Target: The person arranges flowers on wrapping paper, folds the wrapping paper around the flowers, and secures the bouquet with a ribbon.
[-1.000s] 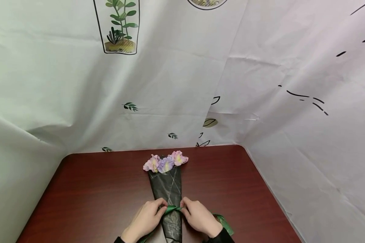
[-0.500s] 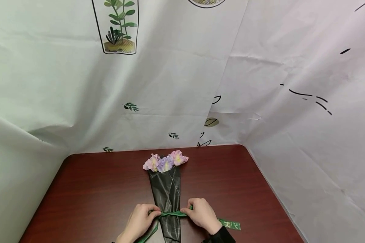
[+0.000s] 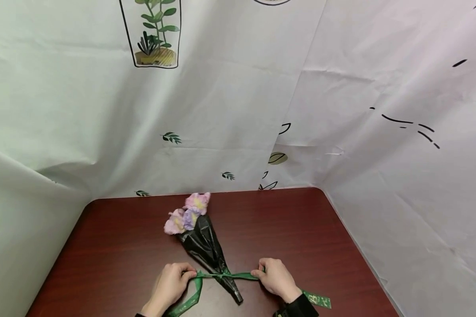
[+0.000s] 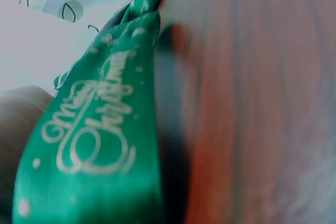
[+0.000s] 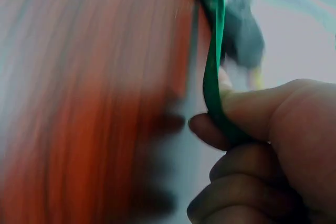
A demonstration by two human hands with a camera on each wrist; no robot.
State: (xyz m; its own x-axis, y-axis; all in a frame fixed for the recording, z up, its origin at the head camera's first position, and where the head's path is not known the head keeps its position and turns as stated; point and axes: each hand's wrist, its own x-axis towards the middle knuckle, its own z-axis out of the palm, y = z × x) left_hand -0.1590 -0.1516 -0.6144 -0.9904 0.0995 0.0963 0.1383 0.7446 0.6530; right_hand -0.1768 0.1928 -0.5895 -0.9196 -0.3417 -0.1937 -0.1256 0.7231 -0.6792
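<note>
A small bouquet wrapped in black paper (image 3: 206,242) lies slanted on the table, with pink and purple flowers (image 3: 188,215) at its upper left end. Around its narrow lower part runs a green ribbon (image 3: 242,275), pulled taut to both sides. My left hand (image 3: 170,281) pinches the ribbon left of the bouquet, and a loop of it hangs below the fingers. On the other side, my right hand (image 3: 275,277) pinches the ribbon between thumb and curled fingers. "Merry Christmas" lettering shows on the ribbon (image 4: 100,129) in the left wrist view.
The dark red wooden table (image 3: 123,246) has rounded far corners. A white printed cloth (image 3: 230,97) hangs behind it and along the sides. One ribbon tail (image 3: 317,300) lies beyond my right wrist.
My hands have moved apart, drawing the ribbon tight around the wrapping. The bouquet has turned, its flowers swinging left and its lower end right. More ribbon tail shows at the right.
</note>
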